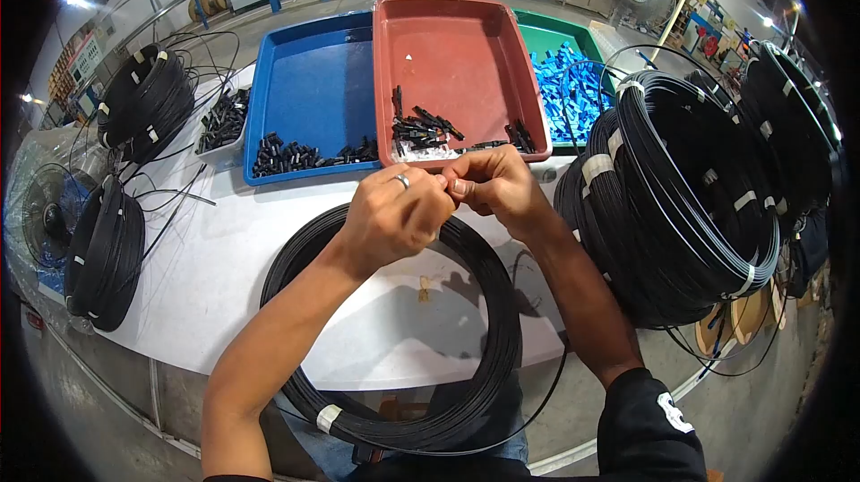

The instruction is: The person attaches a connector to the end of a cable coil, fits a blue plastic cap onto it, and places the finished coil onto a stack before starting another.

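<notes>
Apparently, the close work at the fingertips is partway through, though how far cannot be told. In the head view, the left hand (pixel 390 218) is curled with its fingers drawn in, and the right hand (pixel 503 188) is pinched, tips meeting the left's above the counter (pixel 210 289). Whatever small thing they may have hold of is hidden. Below them, the black cable coil (pixel 506 312) is wound into a ring, partly over the counter and partly over the lap, with a white band (pixel 329 417) around one part of it. That much looks done. Loose black pieces (pixel 287 156) lie in the blue tray (pixel 313 79), more in the red tray (pixel 452 52); blue pieces (pixel 569 92) lie in the green tray (pixel 560 30), all apart from the coil.
</notes>
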{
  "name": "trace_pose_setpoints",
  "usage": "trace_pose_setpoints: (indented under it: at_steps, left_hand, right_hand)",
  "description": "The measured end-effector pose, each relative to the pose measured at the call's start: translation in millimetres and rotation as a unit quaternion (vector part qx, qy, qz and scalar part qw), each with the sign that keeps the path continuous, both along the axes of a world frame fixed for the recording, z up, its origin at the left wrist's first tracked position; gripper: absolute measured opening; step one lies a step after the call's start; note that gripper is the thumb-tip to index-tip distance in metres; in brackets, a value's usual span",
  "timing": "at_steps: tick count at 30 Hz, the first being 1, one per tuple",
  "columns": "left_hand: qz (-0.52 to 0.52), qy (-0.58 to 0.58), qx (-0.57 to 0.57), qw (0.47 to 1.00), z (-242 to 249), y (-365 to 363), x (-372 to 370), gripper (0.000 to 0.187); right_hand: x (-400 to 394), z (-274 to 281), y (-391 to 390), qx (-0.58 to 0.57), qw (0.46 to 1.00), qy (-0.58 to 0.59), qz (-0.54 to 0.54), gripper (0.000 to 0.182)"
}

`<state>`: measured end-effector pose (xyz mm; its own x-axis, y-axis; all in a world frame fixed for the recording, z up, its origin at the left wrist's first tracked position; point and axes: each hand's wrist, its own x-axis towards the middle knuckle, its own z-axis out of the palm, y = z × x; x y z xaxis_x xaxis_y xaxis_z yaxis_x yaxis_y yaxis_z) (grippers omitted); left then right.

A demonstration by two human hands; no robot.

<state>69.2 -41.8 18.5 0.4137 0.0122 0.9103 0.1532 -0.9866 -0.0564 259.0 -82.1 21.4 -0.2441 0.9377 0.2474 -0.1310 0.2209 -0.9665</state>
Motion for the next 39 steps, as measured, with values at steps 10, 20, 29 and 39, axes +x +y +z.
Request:
trace_pose_setpoints:
  at_steps: [10, 20, 29, 39]
  left_hand:
    - [0.037, -0.070, -0.491, 0.867, 1, 6, -2, 0.037]
    - [0.099, -0.102, -0.244, 0.959, -4, -16, 11, 0.034]
    - [0.036, -0.022, -0.178, 0.983, 4, 3, 1, 0.026]
    - [-0.032, -0.106, -0.576, 0.810, 1, 12, 3, 0.039]
  right_hand:
    - [-24, -22, 7, 0.474, 0.788, -0.259, -0.294, 0.029]
    - [-28, -14, -3, 0.159, 0.964, -0.031, -0.213, 0.010]
    - [-9, -5, 5, 0.029, 0.997, 0.060, -0.037, 0.010]
    - [-19, -17, 6, 0.449, 0.806, -0.266, -0.280, 0.026]
